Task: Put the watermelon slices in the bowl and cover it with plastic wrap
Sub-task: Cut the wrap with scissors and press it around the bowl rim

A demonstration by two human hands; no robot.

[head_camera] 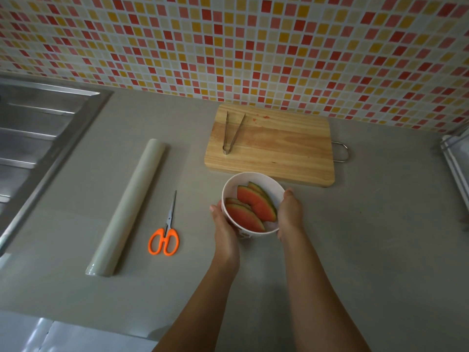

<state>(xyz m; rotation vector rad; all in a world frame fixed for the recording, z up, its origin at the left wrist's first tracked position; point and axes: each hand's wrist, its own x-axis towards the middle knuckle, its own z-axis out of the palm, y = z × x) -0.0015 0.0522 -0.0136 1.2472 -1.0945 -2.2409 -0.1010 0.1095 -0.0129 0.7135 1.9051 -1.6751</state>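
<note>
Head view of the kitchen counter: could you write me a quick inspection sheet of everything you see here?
Surface: grey counter; a wooden cutting board with red juice stains lies on it.
Job's things: watermelon slices lie in the white bowl; plastic wrap roll lies to the left; the bowl is not yet covered.
Clutter: orange-handled scissors beside the roll; metal tongs on the board.
Hands: left hand and right hand hold the bowl by its sides.
Cables: nothing seen.
Surroundings: steel sink at left, tiled wall behind, a rack at the right edge.
</note>
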